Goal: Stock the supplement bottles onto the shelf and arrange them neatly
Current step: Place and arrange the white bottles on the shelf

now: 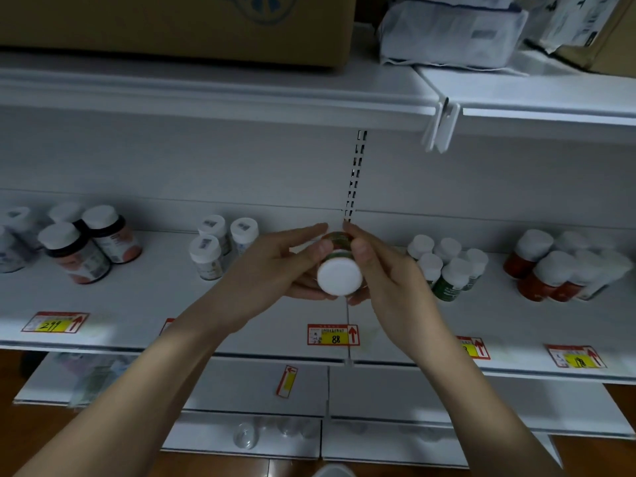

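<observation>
The bottle [339, 266] is held in both hands above the middle of the shelf [241, 304], tipped so its white cap faces near. The left hand [275, 266] reaches in from the near left, fingers curled under the bottle and thumb pressed on its side. The right hand [382, 270] comes from the near right, thumb and fingers pinching the bottle's far end. Farther back, bottle groups stand left and right, including white bottles [222, 246] and green bottles [449, 270].
</observation>
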Available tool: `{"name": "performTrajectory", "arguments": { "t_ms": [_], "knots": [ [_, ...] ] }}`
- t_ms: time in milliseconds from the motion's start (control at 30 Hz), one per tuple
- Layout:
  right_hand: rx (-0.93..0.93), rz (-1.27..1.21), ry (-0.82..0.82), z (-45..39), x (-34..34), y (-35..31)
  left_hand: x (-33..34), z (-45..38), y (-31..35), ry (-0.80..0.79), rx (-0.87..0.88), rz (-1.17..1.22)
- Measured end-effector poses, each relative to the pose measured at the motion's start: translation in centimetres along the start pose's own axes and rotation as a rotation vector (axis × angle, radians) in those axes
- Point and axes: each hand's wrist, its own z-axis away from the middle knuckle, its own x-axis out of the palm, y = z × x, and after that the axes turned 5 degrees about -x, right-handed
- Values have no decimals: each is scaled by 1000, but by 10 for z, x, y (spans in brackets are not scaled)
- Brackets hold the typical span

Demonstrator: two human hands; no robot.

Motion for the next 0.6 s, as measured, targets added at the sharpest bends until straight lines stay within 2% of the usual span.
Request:
{"name": "performTrajectory", "arguments": {
  "t_ms": [233,467,600],
  "knots": [
    [93,40,153,-8,10,-19,1,-5,19,19,-189,-23],
    [102,31,137,-10,10,-19,-3,-5,19,0,-195,-32],
    [60,36,89,-11,7,-17,-8,-5,17,-27,-114,-49]
  ]
}}
